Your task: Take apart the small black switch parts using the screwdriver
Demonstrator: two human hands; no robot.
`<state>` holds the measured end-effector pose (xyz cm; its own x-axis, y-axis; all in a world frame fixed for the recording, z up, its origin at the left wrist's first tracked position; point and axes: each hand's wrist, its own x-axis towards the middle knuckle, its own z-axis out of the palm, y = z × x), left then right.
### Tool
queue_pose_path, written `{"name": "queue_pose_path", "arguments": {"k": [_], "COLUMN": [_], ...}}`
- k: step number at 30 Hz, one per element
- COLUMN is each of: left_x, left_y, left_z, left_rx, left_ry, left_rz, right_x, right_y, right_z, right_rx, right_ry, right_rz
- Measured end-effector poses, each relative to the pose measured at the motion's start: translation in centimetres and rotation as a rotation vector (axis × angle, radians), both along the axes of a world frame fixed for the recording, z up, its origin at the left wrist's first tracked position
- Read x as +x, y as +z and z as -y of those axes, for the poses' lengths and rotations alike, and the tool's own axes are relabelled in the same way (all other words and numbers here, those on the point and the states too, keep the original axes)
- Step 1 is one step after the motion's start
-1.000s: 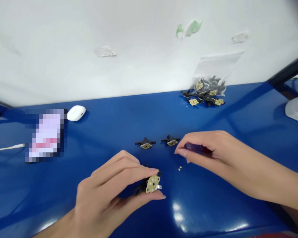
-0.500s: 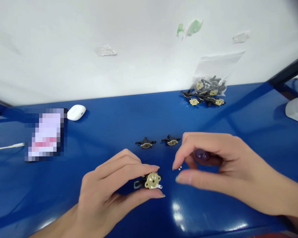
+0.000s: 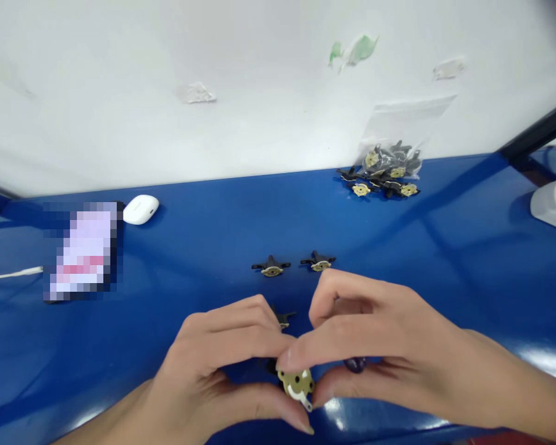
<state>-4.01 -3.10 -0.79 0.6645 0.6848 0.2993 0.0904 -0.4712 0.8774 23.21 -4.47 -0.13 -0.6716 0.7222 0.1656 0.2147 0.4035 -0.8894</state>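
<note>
My left hand (image 3: 231, 358) is closed, pinching a small black part with a brass-coloured round plate (image 3: 297, 379) between fingertips and thumb. The plate has small holes and a pale metal tab pointing down to the right. My right hand (image 3: 375, 346) is closed too, its index fingertip and thumb touching the plate's edge. A dark purple rounded piece (image 3: 354, 364) is tucked inside the right hand; the rest of it is hidden. Behind the left fingers lies another black part (image 3: 284, 318), partly covered. Two similar parts, one left (image 3: 271, 267) and one right (image 3: 319, 262), lie farther back.
A clear plastic bag (image 3: 398, 161) of similar black parts stands against the wall, with several loose ones before it. At left are a blurred phone (image 3: 83, 250), a white cable (image 3: 13, 274) and a white case (image 3: 141, 209). A white power strip (image 3: 553, 204) sits far right.
My right hand has moved left and down onto the plate in my left hand. The plate has turned and come slightly nearer. A black part behind it now shows; small silvery bits are out of sight.
</note>
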Motion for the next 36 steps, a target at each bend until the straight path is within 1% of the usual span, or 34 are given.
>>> {"name": "queue_pose_path", "arguments": {"k": [4,6,8,13,17,20,23,26,28,31,36], "left_x": [0.0,-0.1,-0.2,-0.3,-0.4,-0.5,-0.5,-0.5,-0.6,-0.8,-0.8], "left_y": [0.1,0.2,0.2,0.2,0.3,0.2,-0.2,-0.4,-0.5,-0.5,-0.5], "left_z": [0.1,0.2,0.2,0.2,0.2,0.2,0.2,0.2,0.3,0.3,0.2], "left_rx": [0.002,0.014,0.024,0.038,0.076,0.097,0.134,0.164,0.157,0.145,0.152], "left_ry": [-0.007,-0.023,-0.04,-0.031,-0.018,0.016,0.078,0.16,0.198,0.211,0.19], "left_rz": [-0.019,-0.037,-0.064,-0.065,-0.079,-0.055,-0.021,-0.023,-0.03,-0.031,-0.059], "right_x": [0.1,0.1,0.1,-0.1,0.1,0.7,1.3,1.6,1.5,1.0,1.0], "right_y": [0.1,0.1,0.1,0.1,0.2,0.7,1.0,0.5,-0.1,-0.8,-0.9], "right_z": [0.1,0.2,0.2,0.2,0.0,-0.3,-0.8,-1.4,-1.6,-1.6,-1.4], "right_rx": [-0.08,-0.102,-0.095,-0.041,-0.078,-0.104,-0.062,0.011,0.034,0.048,0.098], "right_ry": [0.057,0.065,0.064,0.064,0.034,-0.06,-0.191,-0.269,-0.287,-0.269,-0.269], "right_rz": [0.01,0.009,0.023,0.019,-0.026,-0.025,0.096,0.272,0.393,0.549,0.617]}}
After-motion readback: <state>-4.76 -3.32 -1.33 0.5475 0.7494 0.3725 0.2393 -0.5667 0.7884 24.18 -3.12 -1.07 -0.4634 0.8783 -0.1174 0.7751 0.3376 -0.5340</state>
